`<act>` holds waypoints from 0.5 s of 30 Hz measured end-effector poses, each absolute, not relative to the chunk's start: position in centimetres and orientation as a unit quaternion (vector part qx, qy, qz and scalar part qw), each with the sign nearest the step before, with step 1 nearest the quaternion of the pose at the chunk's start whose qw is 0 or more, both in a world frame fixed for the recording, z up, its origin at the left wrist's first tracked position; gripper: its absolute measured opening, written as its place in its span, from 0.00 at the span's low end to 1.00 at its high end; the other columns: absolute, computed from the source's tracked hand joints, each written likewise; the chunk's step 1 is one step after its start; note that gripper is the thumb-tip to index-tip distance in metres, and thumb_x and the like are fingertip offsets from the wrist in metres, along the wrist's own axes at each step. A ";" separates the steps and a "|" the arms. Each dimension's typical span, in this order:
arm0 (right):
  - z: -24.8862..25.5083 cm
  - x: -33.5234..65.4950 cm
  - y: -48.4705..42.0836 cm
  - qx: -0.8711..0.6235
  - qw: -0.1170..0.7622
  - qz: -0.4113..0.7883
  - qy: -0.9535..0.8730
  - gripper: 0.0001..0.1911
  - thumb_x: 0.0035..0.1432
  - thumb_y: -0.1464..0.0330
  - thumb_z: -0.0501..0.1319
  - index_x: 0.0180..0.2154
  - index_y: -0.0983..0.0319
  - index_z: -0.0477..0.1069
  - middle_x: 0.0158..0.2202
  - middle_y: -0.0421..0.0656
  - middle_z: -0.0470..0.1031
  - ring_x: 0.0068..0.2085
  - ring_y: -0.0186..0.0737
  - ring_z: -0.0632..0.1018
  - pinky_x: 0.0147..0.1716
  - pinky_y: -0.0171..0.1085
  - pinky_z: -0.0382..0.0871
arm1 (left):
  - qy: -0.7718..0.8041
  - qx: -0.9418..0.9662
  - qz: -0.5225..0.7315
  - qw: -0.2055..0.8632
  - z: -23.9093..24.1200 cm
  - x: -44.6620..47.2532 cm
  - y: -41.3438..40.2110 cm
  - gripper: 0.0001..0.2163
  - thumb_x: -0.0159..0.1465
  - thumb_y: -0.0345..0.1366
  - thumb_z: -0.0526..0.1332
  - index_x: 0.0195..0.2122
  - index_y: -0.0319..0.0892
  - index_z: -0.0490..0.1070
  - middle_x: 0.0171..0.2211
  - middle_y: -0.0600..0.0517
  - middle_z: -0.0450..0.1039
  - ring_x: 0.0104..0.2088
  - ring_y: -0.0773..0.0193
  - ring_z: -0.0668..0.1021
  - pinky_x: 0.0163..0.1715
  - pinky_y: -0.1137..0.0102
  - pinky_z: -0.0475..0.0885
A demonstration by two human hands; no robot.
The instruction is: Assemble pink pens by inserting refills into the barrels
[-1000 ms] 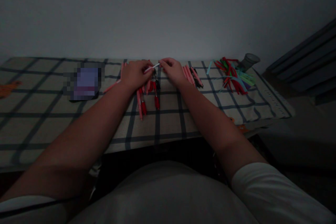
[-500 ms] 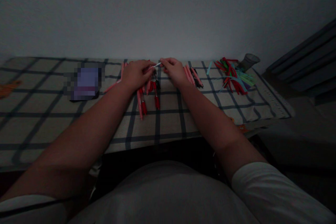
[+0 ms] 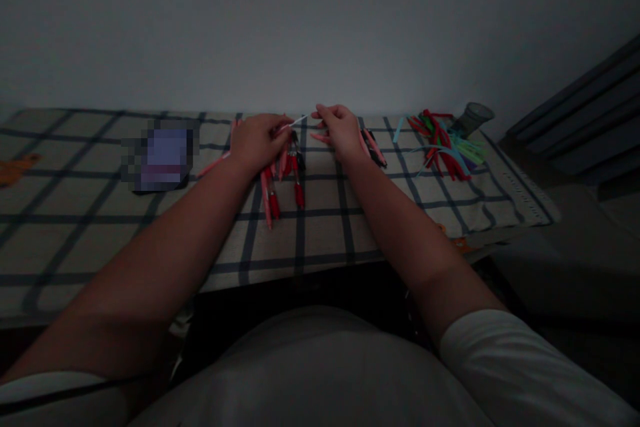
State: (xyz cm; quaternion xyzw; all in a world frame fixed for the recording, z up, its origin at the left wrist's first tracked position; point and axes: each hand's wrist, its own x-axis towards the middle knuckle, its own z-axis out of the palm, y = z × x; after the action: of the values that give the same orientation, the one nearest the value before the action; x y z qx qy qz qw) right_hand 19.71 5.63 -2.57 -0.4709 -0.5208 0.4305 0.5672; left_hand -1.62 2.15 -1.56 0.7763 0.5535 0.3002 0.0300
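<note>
My left hand is closed in a pinch on a thin white stick, which slants up to the right out of its fingertips. In the dim light I cannot tell whether the stick is a pen refill or part of a pen. Just right of its tip, my right hand has its fingers apart and nothing visible in them. Below and beside the left hand lie several red and pink pens, partly hidden by it. More pink and black pens rest beyond the right wrist.
A checked cloth covers the table, with a wall behind. To the right, red, green and blue strips lie by a clear cup. At left are a blurred purple item and an orange object.
My right hand has let go of the white stick's end and drawn back slightly right, its fingers spreading. The left hand has stayed nearly in place, still pinching the stick.
</note>
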 end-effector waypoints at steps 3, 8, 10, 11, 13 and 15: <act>-2.4 19.7 5.6 -0.476 0.568 0.428 -0.516 0.22 0.72 0.47 0.70 0.38 0.57 0.70 0.47 0.44 0.83 0.45 0.37 0.82 0.45 0.39 0.86 | 0.553 0.776 0.302 0.030 -1.5 -1.6 2.1 0.22 0.77 0.48 0.60 0.65 0.51 0.86 0.62 0.45 0.87 0.59 0.45 0.84 0.59 0.57 0.75; -2.5 19.9 5.8 -0.480 0.562 0.420 -0.527 0.24 0.70 0.46 0.70 0.37 0.56 0.68 0.45 0.44 0.81 0.47 0.39 0.81 0.47 0.42 0.87 | 0.563 0.771 0.296 0.028 -1.5 -1.5 2.1 0.22 0.77 0.48 0.60 0.65 0.52 0.86 0.62 0.45 0.87 0.59 0.45 0.84 0.60 0.56 0.75; -2.7 19.9 6.0 -0.479 0.559 0.413 -0.537 0.24 0.69 0.45 0.71 0.37 0.56 0.68 0.44 0.44 0.80 0.47 0.40 0.81 0.48 0.44 0.87 | 0.563 0.771 0.295 0.026 -1.4 -1.5 2.1 0.22 0.77 0.49 0.60 0.65 0.51 0.86 0.61 0.45 0.87 0.60 0.45 0.84 0.60 0.56 0.75; -2.8 20.0 6.2 -0.479 0.559 0.411 -0.537 0.24 0.69 0.46 0.72 0.37 0.56 0.68 0.43 0.43 0.80 0.47 0.41 0.81 0.48 0.45 0.87 | 0.563 0.772 0.295 0.025 -1.4 -1.5 2.1 0.22 0.77 0.49 0.60 0.65 0.51 0.86 0.61 0.45 0.87 0.60 0.44 0.84 0.59 0.56 0.75; -2.9 20.0 6.3 -0.480 0.565 0.414 -0.528 0.22 0.69 0.49 0.72 0.37 0.55 0.67 0.43 0.43 0.80 0.47 0.41 0.81 0.48 0.44 0.87 | 0.565 0.770 0.295 0.023 -1.4 -1.4 2.1 0.22 0.77 0.48 0.61 0.65 0.51 0.86 0.61 0.45 0.87 0.60 0.44 0.84 0.59 0.55 0.75; -3.0 20.0 6.4 -0.478 0.572 0.421 -0.517 0.19 0.71 0.53 0.72 0.37 0.56 0.68 0.43 0.43 0.80 0.47 0.40 0.81 0.48 0.43 0.87 | 0.569 0.768 0.293 0.026 -1.4 -1.4 2.0 0.21 0.77 0.48 0.61 0.65 0.51 0.86 0.60 0.45 0.87 0.60 0.43 0.84 0.60 0.55 0.75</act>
State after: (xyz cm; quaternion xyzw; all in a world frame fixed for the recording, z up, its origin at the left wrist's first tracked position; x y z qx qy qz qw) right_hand 19.98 6.37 -2.99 -0.4783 -0.5172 0.4207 0.5716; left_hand -1.39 2.03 -1.39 0.7681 0.5688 0.2929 0.0259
